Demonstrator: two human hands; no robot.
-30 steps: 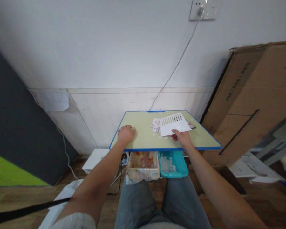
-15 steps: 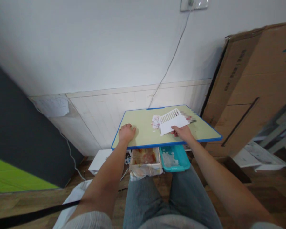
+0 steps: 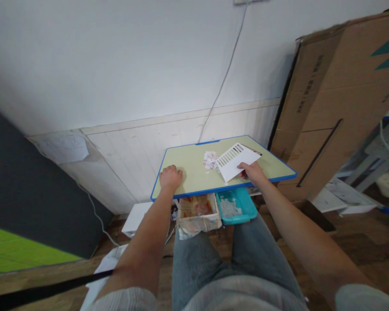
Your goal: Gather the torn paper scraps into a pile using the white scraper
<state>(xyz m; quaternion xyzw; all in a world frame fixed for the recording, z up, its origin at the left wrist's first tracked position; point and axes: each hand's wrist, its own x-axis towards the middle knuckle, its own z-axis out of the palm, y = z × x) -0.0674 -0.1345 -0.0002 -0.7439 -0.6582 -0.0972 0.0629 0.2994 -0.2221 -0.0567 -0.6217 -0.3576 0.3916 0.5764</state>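
My right hand [image 3: 252, 172] grips a white card [image 3: 235, 166] by its near right part, thumb on top and fingers underneath. A row of narrow slots runs along the card's far left side; most show the table's colour and a few look dark. Left of the card lies a loose pile of small pinkish-white paper bits [image 3: 210, 160]. A thin dark stick-like thing [image 3: 254, 150] shows past the card's far right edge. Resting palm down on the left of the pale yellow-green table [image 3: 194, 177], my left hand [image 3: 171, 176] holds nothing, fingers stretched forward.
Below the table's front edge are a lined bin [image 3: 199, 222] with stained contents and a teal tray [image 3: 248, 207] holding whitish pieces. A large cardboard box [image 3: 330, 99] leans at the right. A cable [image 3: 225, 80] hangs down the wall behind.
The card has turned slightly in my right hand's grip, and more of the paper pile shows beside it. My left hand stays at the table's left. The whole view has shifted a little.
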